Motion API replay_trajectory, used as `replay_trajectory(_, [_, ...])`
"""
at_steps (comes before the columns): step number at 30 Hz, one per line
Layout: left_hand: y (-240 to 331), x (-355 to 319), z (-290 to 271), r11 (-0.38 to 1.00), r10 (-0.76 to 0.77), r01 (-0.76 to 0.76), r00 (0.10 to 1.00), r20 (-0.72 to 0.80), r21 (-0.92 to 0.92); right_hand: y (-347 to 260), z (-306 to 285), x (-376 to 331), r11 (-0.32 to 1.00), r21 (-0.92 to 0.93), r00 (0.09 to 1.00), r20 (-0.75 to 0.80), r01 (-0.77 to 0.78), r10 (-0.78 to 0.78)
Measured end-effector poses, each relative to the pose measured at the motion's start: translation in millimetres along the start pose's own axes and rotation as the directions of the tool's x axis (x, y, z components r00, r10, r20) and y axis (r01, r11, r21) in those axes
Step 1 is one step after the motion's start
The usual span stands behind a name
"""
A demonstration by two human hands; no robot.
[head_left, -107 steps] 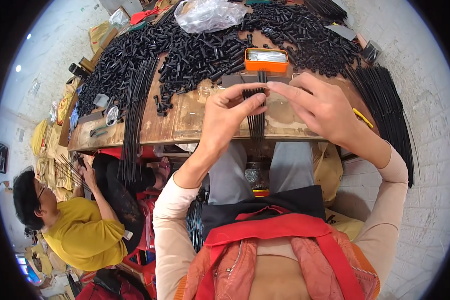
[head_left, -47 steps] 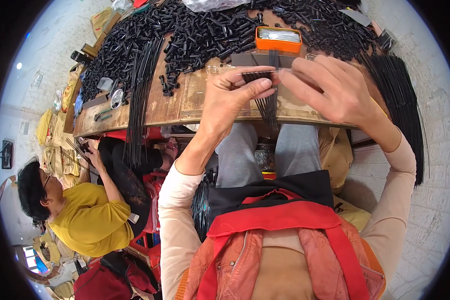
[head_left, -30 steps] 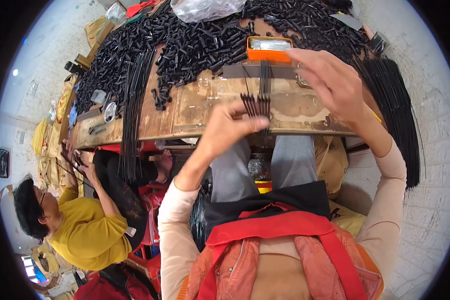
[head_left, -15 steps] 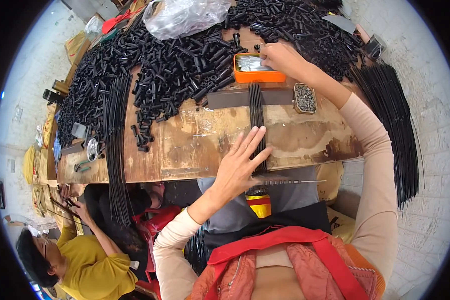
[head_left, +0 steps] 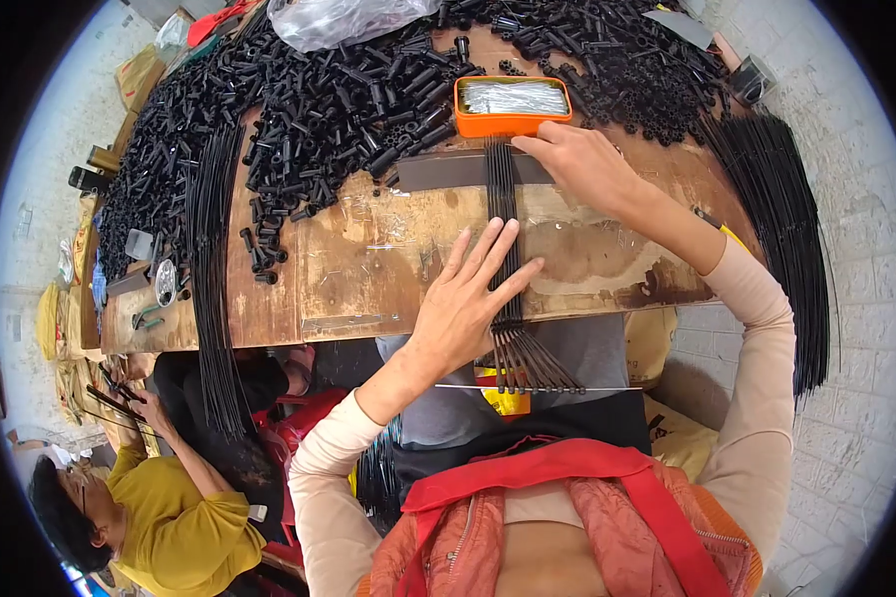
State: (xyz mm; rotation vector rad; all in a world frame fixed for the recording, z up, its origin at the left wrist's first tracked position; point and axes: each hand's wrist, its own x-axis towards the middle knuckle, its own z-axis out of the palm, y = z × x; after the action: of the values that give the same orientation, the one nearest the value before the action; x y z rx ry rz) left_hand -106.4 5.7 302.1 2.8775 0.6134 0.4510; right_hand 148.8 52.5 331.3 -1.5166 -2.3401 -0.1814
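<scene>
A narrow bundle of thin black rods (head_left: 503,189) lies lengthwise on the wooden table, crossing a dark flat strip (head_left: 430,172). My left hand (head_left: 468,303) rests flat over the rods with its fingers spread. Past the table's near edge the rod ends fan out along a thin metal wire (head_left: 607,388) above my lap. My right hand (head_left: 579,167) is at the far end of the bundle, fingertips pinched together; whatever they hold is too small to make out. Just beyond stands an orange box (head_left: 513,123) filled with thin silvery pins (head_left: 518,98).
Heaps of short black tubes (head_left: 319,119) cover the back and left. Long black rods (head_left: 209,239) hang over the near edge at left, more rods (head_left: 782,229) at right. A clear plastic bag (head_left: 353,20) tops the heap. A person in yellow (head_left: 174,497) works at lower left.
My right hand has come from inside the orange box to the far end of the bundle. The near rod ends, blurred before, now show fanned along the wire. My left hand stays on the rods.
</scene>
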Motion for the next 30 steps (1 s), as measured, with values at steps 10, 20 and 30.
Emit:
replay_trajectory(10, [-1, 0, 0, 1.000, 0.004, -0.004, 1.000, 0.010, 0.010, 2, 1, 1, 0.997, 0.056, 0.998, 0.029, -0.054, 0.052])
replay_trajectory(20, [-1, -1, -2, 0.999, -0.001, 0.001, 1.000, -0.003, -0.054, 3, 1, 3, 1.000, 0.022, 0.999, 0.051, -0.002, 0.001])
replay_trajectory(30, [-1, 2, -2, 0.996, -0.008, 0.007, 1.000, -0.007, -0.090, 20, 18, 19, 0.967, 0.232, 0.992, -0.102, 0.102, -0.080])
